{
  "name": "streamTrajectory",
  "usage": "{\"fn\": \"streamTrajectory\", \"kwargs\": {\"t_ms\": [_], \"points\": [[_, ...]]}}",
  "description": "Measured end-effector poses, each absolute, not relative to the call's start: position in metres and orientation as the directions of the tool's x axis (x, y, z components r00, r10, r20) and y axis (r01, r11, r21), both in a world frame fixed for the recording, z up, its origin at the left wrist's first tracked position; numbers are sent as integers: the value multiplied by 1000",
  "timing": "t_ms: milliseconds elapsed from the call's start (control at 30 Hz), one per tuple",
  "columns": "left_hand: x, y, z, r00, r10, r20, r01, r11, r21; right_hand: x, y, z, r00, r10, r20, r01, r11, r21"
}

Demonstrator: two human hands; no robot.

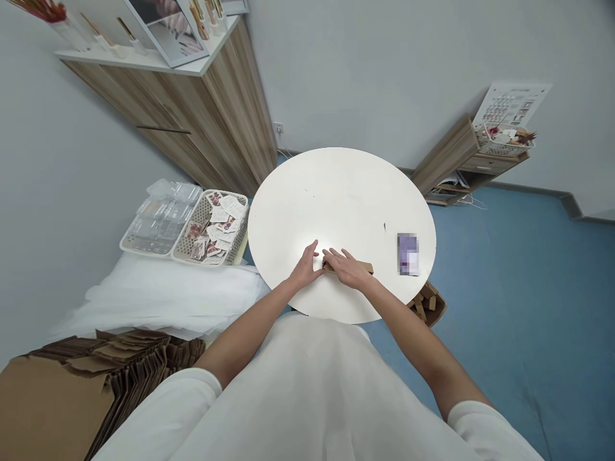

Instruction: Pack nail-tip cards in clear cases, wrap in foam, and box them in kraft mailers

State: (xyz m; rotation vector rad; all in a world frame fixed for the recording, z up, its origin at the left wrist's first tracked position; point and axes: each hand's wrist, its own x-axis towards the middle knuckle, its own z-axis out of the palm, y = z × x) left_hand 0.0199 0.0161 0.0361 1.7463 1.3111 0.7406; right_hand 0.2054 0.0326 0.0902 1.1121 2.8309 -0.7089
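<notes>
A small brown cardboard box [368,267] lies on the white round table [336,186], close to my body. My right hand [350,270] rests over the box with its fingers stretched out, covering most of it. My left hand [305,267] is at the box's left end, thumb and fingers apart and curved. One of its digits appears to touch that end. Whether the box's left flap is folded in is hidden by my fingers.
On the table's right lies a blurred purple item [407,255]. A carton of small brown boxes [435,310] stands below. To the left are a basket of cards [235,250], clear plastic cases [161,221], white sheeting [168,288] and stacked flat cardboard [52,403].
</notes>
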Motion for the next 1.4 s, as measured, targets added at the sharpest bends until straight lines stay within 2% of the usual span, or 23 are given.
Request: {"fn": "streamTrajectory", "kwargs": {"t_ms": [233,333,433,500,533,600,700,800,933,1033,1167,1267,1400], "points": [[23,16,44,344,934,94,506,-268,820,203,28,98,-738,664,-119,643,639,-422],[26,16,50,405,904,138,527,-354,773,215,23,105,-643,762,-83,703,544,-458],[29,15,55,469,877,105,570,-392,722,241,14,103,-405,909,-99,798,299,-524],[32,12,59,481,874,60,581,-370,725,261,7,97,-158,971,-181,814,24,-580],[33,11,60,473,880,33,578,-339,742,270,4,94,-49,968,-245,781,-116,-614],[35,8,62,419,907,-43,560,-221,799,284,-2,87,48,912,-407,634,-343,-693],[38,9,62,238,947,-214,514,64,855,289,-6,81,18,829,-559,415,-514,-751],[36,16,59,106,923,-369,464,282,840,285,-6,79,22,818,-575,328,-549,-769],[29,22,54,103,891,-442,441,357,823,280,-6,74,28,811,-584,251,-571,-781],[26,19,54,122,887,-444,532,319,784,276,-10,67,55,812,-582,247,-575,-780],[28,14,56,163,899,-406,711,178,680,270,-15,61,93,846,-525,312,-526,-791],[31,11,61,193,906,-377,762,104,639,267,-16,61,89,853,-515,352,-510,-784],[36,7,68,197,888,-414,831,73,552,266,-19,60,86,866,-493,435,-478,-763]]}}
